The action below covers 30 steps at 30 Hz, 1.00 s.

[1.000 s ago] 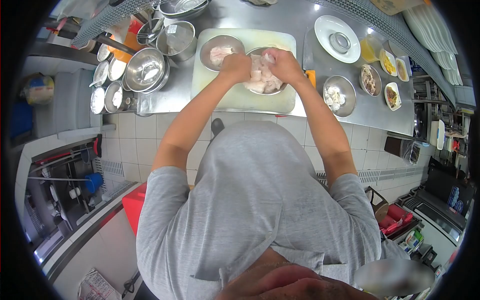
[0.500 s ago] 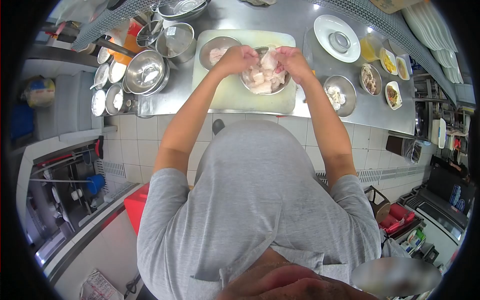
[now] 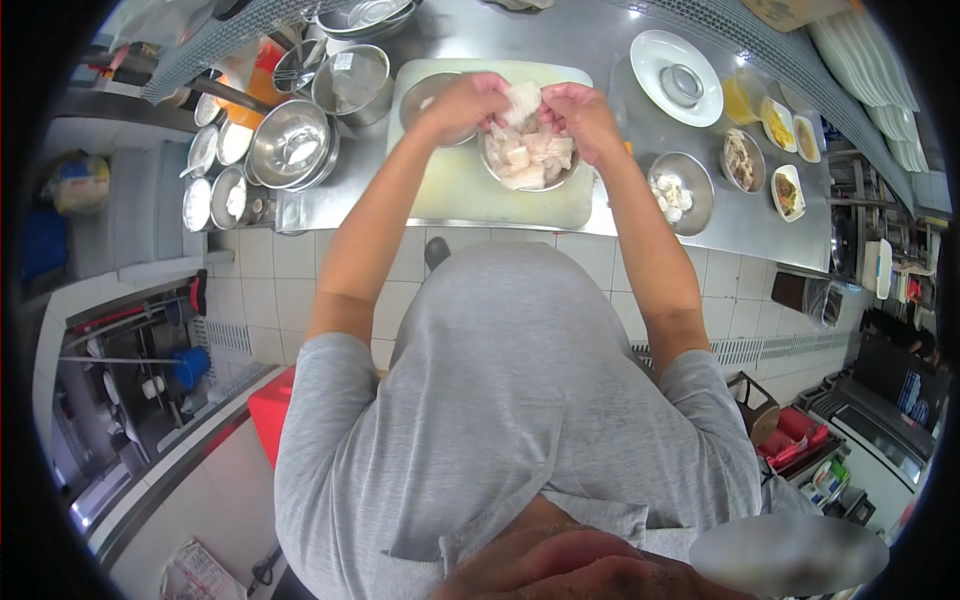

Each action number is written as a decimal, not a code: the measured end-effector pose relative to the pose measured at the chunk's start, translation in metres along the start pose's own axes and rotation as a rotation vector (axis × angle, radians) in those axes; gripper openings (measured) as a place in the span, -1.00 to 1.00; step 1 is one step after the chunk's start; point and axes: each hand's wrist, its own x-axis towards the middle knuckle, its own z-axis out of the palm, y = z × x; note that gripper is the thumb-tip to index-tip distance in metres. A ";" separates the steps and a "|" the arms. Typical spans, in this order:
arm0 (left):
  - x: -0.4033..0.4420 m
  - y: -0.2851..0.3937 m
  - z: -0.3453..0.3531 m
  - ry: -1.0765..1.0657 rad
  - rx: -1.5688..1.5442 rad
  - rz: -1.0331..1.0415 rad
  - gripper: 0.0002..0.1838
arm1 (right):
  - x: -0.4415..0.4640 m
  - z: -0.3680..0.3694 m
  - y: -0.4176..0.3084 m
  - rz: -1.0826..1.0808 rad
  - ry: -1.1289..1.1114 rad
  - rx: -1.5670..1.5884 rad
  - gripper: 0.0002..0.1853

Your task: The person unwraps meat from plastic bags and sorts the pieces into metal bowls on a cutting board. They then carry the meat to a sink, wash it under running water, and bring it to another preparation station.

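A thin, whitish slice of raw fish (image 3: 521,102) is stretched between my two hands. My left hand (image 3: 468,106) pinches its left side, and my right hand (image 3: 584,120) grips the right side with closed fingers. Just below lies a metal bowl (image 3: 556,186) heaped with pale pink raw fish pieces (image 3: 525,165). A second metal bowl (image 3: 410,103) sits partly under my left hand, which hides most of what is in it. Both bowls rest on a pale cutting board (image 3: 460,200).
Stacked metal bowls (image 3: 290,145) and a metal pot (image 3: 350,85) stand left of the board. To the right are a white oval plate (image 3: 650,60), a bowl with white pieces (image 3: 700,205), and several small food dishes. White containers (image 3: 197,205) line the far left.
Both hands have shifted slightly up and left. The fish slice has risen from the heap and is now spread flat, its face showing between my fingers.
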 end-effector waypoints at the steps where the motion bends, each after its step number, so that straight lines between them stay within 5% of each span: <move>1: 0.000 0.005 -0.011 0.005 0.000 0.029 -0.85 | -0.001 0.001 -0.001 -0.002 0.003 0.022 -0.84; 11: -0.031 0.040 -0.092 0.148 0.034 0.133 -0.76 | -0.015 -0.004 0.008 -0.100 -0.048 -0.351 -0.77; 14: -0.023 -0.004 -0.099 0.277 0.409 -0.085 -0.72 | -0.012 -0.012 0.014 -0.082 -0.015 -0.326 -0.78; 17: -0.030 -0.036 -0.102 0.446 0.913 -0.009 -0.69 | -0.005 -0.029 0.017 -0.073 0.046 -0.332 -0.78; 22: -0.047 -0.027 -0.095 0.428 0.844 0.071 -0.67 | 0.012 -0.070 0.026 -0.059 0.263 -0.502 -0.72; 30: -0.050 -0.063 -0.047 0.273 0.503 0.052 -0.74 | 0.076 -0.069 0.054 -0.100 0.263 -1.179 -0.58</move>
